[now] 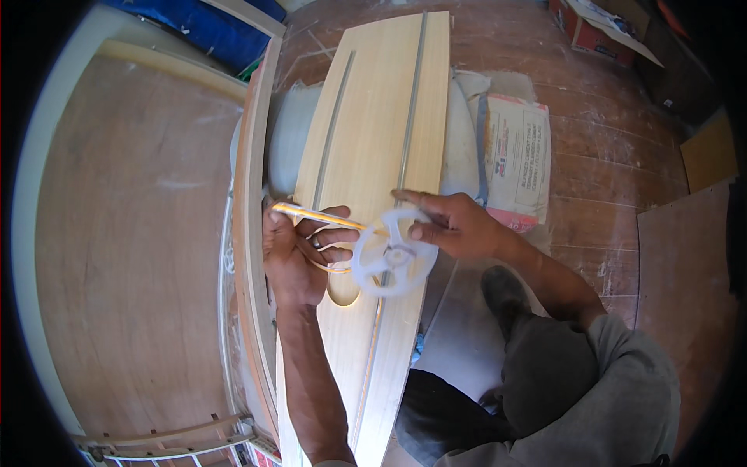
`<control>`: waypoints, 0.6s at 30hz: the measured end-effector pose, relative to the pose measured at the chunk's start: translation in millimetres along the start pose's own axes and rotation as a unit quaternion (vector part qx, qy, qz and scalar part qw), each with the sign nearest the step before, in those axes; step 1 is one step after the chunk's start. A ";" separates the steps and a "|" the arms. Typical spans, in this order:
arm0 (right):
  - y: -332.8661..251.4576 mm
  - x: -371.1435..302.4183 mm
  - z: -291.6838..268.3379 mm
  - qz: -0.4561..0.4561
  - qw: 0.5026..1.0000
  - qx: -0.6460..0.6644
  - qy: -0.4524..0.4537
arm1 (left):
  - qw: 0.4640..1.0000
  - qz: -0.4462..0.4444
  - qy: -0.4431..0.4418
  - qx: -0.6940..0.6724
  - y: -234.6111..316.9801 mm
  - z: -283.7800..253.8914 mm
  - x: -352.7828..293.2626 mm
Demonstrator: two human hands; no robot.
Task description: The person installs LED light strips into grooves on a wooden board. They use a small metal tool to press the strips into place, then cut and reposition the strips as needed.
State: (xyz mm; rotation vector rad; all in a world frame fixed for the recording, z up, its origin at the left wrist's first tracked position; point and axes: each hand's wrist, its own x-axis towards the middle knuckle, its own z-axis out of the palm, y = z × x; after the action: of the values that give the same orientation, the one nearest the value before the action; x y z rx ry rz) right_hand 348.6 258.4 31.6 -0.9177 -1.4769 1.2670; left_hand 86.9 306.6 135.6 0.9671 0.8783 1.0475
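My left hand [294, 253] pinches a yellow-orange LED strip [323, 216] between thumb and forefinger, its other fingers spread. The strip runs across to a white plastic reel [397, 253], slightly blurred and tilted above a pale wooden board [373, 101]. My right hand [455, 223] is at the reel's right rim, thumb over its face; the forefinger stretches past the top toward a narrow grey channel [412, 93] in the board. The right hand's other fingers are mostly hidden. Below the reel, a yellowish strip lies along the channel. A rounded cutout [343, 294] shows beside the reel.
A second grey channel [334, 128] runs along the board's left part. Pale sacks [292, 132] and a printed paper sack [517, 159] lie under and beside it. A wooden frame [253, 156] borders the left side. An open cardboard box [603, 35] stands at the far right.
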 end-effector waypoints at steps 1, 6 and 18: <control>5.0 0.5 3.1 0.016 0.995 0.092 0.033 | 0.999 -0.004 0.032 -0.030 -1.8 -1.9 -3.0; 23.8 -12.8 7.2 0.124 0.955 0.267 -0.024 | 0.985 0.006 0.033 -0.168 -21.3 -29.4 -13.7; -15.0 -4.3 -12.1 -0.033 0.933 -0.326 -0.150 | 0.991 0.087 -0.031 0.101 6.6 -61.3 -13.1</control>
State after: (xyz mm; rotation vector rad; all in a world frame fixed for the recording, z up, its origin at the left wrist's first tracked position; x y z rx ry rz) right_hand 361.9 255.0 45.6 -1.1115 -2.2252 0.8919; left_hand 25.1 308.4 123.2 1.2583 0.8733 1.0832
